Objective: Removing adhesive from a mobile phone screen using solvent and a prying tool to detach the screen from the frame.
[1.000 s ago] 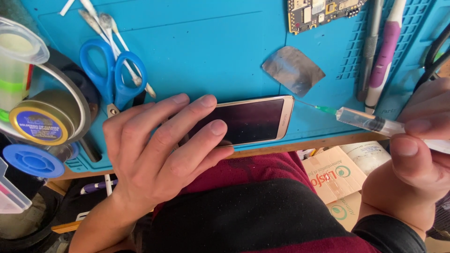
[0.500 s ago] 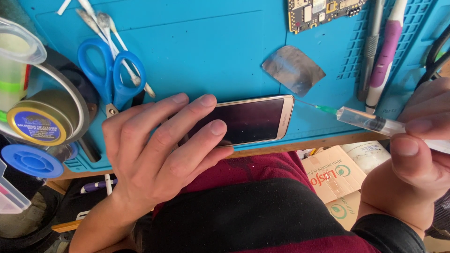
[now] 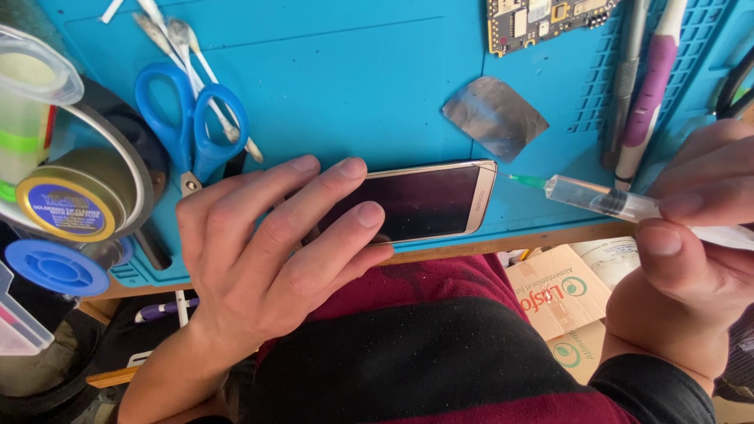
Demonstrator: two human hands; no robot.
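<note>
Head view: gold-framed dark-screened smartphone (image 3: 424,200) pinned flat at near edge of blue silicone work mat (image 3: 353,86).
Left hand (image 3: 267,251) spread open, fingers pressing phone's left half; right hand (image 3: 699,228) pinching clear plastic green-tipped syringe (image 3: 593,196) just right of phone. Blue-handled scissors (image 3: 188,126) far left, crumpled foil patch (image 3: 495,118) beyond.

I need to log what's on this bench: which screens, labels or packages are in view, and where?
Phone: flat at the mat's near edge under the left hand, gold frame, dark screen.
Round tin: far left, blue label ringed in yellow.
Cardboard box: below the table edge, tan with a green and orange logo.
Circuit board: top, small printed markings.
</note>
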